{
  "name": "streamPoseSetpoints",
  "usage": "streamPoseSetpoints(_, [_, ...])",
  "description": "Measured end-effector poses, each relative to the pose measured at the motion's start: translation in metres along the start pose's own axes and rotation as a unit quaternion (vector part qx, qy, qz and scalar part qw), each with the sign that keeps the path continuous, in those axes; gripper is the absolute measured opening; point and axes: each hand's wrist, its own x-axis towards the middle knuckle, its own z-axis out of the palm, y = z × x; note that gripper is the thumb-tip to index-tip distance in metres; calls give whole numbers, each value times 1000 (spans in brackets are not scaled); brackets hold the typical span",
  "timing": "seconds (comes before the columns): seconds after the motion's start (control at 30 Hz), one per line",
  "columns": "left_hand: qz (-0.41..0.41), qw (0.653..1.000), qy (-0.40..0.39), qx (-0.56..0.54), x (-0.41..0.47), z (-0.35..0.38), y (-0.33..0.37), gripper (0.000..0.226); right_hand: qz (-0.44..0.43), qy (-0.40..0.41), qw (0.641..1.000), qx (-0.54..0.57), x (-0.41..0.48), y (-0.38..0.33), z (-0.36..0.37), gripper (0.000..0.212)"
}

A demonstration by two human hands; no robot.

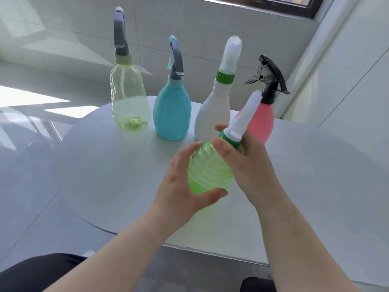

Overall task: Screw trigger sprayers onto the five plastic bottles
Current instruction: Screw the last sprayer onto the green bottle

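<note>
A translucent green ribbed bottle (207, 169) is held tilted above the white table (109, 165). My left hand (181, 186) cups its body from below and the left. My right hand (246, 159) wraps the green collar (226, 137) of the white sprayer (245, 116) sitting on its neck. Behind stand a pale yellow bottle (129, 98) with a grey sprayer (120, 32), a blue bottle (171, 114) with a grey sprayer (176, 57), a white bottle (212, 116) with a white sprayer (231, 53), and a pink bottle (263, 121) with a black trigger sprayer (269, 76).
The four standing bottles form a row along the table's far side. A tiled wall rises behind them and a white wall stands at the right. The table's front edge runs just beyond my dark-clad knees (42, 270).
</note>
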Motion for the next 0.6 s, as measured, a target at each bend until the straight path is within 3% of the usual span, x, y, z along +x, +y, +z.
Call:
streamPoseSetpoints(0.2, [-6,1000,14,-16,3,5,-5,74,-34,-109,993,23,-6,1,-1,18])
streamPoseSetpoints(0.27, [-5,1000,17,-17,4,7,-6,73,-37,-88,995,19,-5,2,-2,16])
streamPoseSetpoints(0.43, [-1,999,32,-26,4,11,-8,71,-21,90,995,-45,-2,8,12,29])
streamPoseSetpoints(0.53, [-1,999,33,-40,6,11,-10,72,-34,88,994,-61,-3,11,17,36])
streamPoseSetpoints(0.6, [-5,998,30,-46,7,9,-11,73,-47,41,997,-40,-6,12,11,36])
